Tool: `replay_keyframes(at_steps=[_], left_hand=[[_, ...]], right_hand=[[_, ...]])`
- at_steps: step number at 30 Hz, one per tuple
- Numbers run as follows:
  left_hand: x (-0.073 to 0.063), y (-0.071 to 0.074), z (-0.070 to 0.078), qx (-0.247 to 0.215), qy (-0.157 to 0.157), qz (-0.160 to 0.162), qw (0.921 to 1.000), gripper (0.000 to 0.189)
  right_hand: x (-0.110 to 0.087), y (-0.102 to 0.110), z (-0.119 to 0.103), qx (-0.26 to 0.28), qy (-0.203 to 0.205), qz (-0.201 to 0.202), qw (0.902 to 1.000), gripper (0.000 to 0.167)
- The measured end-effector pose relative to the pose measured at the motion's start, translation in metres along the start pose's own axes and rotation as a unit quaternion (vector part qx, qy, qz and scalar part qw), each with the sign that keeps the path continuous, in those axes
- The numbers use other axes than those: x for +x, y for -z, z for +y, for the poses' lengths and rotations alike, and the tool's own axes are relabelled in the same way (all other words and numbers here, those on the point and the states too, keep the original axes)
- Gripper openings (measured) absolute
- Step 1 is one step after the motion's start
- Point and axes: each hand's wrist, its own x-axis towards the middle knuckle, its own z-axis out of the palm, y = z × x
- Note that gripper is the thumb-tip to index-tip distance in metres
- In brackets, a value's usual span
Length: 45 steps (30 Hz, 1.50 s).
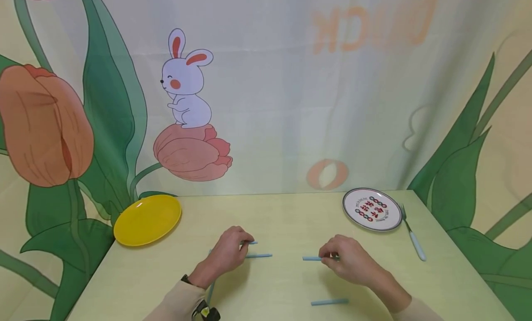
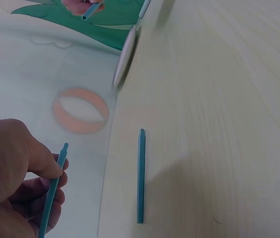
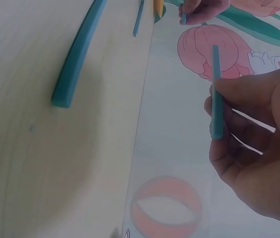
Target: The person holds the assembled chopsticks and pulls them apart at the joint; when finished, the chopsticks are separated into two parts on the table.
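Note:
My left hand (image 1: 228, 251) pinches a slim blue stick (image 2: 52, 193) between thumb and fingers, its narrower tip pointing up in the left wrist view. On the table just under that hand lies another blue stick (image 1: 259, 255), partly hidden by the hand. One more blue stick (image 1: 211, 291) shows beside the left wrist, mostly covered by the arm. Across a gap, my right hand (image 1: 351, 261) pinches a blue stick (image 3: 216, 114), whose free end points left toward the other hand. Nearer to me than the right hand, a loose blue stick (image 1: 329, 302) lies on the table.
A yellow plate (image 1: 147, 220) sits at the table's back left. At the back right is a white plate (image 1: 372, 209) with a printed pattern, with a fork (image 1: 413, 235) to its right. A printed curtain (image 1: 270, 104) hangs behind the pale table (image 1: 287, 219).

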Motion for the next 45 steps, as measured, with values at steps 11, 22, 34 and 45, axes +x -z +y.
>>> replay_keyframes(at_steps=[11,22,34,45], left_hand=[[0.005,-0.01,-0.007,-0.011,0.008,-0.015,0.9998,0.012],[0.009,-0.023,-0.014,-0.038,0.03,-0.048,0.9977,0.013],[0.013,-0.035,-0.014,-0.031,0.028,-0.053,0.9977,0.009],[0.014,-0.04,-0.012,-0.033,0.038,-0.069,0.9964,0.011]], right_hand=[[-0.01,-0.001,0.0,0.022,0.022,-0.008,0.9995,0.013],[-0.018,-0.005,-0.001,0.049,0.008,-0.038,0.9981,0.01],[-0.024,-0.01,-0.004,0.046,0.036,-0.042,0.9974,0.012],[-0.025,-0.015,0.001,0.055,0.017,-0.079,0.9952,0.011]])
